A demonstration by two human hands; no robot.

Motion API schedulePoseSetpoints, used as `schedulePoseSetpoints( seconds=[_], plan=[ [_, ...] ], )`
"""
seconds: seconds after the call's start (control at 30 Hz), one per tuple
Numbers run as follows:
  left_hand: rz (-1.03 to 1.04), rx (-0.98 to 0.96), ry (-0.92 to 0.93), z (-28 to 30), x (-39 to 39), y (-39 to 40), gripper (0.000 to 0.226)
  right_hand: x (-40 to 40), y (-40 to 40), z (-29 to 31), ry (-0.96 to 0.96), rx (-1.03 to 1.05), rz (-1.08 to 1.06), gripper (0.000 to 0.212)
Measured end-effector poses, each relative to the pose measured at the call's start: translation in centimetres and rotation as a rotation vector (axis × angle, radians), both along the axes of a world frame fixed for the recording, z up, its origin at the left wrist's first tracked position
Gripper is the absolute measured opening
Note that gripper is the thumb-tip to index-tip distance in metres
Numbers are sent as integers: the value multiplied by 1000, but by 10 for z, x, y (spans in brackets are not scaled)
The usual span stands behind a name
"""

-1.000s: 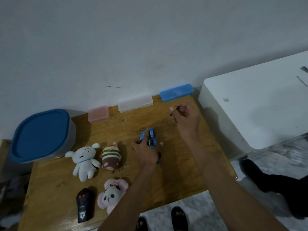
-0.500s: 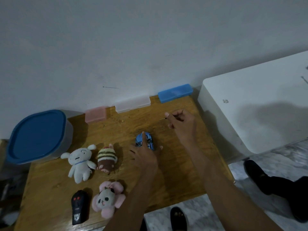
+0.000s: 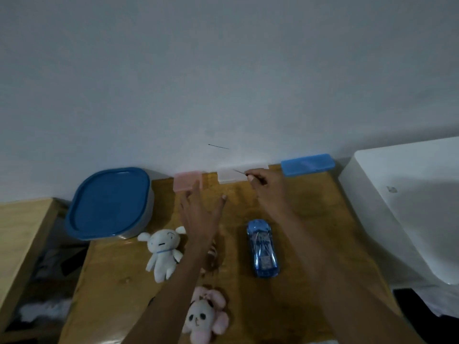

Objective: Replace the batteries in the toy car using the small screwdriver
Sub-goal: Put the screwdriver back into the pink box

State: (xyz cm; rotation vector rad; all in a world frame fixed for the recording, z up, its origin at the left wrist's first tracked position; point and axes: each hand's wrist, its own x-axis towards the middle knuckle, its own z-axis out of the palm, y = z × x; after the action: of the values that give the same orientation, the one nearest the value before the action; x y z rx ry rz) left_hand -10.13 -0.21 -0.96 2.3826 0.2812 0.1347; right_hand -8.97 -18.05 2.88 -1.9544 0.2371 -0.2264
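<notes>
Over table (image 3: 310, 244) | right hand (image 3: 269, 192) fingers pinch screwdriver (image 3: 239, 171) | left hand (image 3: 200, 214) fingers spread, empty

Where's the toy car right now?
In the head view the blue toy car sits free on the wooden table, right of centre, between the two forearms. No hand touches it; the pink plush lies nearer the camera, to its left.

Toy car (image 3: 262, 248) right of plush toys (image 3: 162, 253)
</notes>
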Motion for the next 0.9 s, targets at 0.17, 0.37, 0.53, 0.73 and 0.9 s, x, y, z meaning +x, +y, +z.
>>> schedulePoseSetpoints(
  seconds=[0.17, 0.37, 0.53, 0.73, 0.9],
  plan=[
    [-47, -84, 10, -19, 53, 77, 78, 36, 57, -8, -15, -93, 119, 15],
    [-158, -229, 70, -61, 102, 121, 79, 81, 105, -46, 50, -171, 175, 14],
    [-170, -301, 53, -86, 122, 122, 75, 102, 126, -86, 108, -367, 226, 22],
    [-152, -290, -5, -100, 135, 125, 59, 113, 137, -103, -15, -585, 271, 25],
    [-133, -291, -3, -102, 139, 124, 55, 114, 140, -111, -97, -702, 289, 17]
  ],
)
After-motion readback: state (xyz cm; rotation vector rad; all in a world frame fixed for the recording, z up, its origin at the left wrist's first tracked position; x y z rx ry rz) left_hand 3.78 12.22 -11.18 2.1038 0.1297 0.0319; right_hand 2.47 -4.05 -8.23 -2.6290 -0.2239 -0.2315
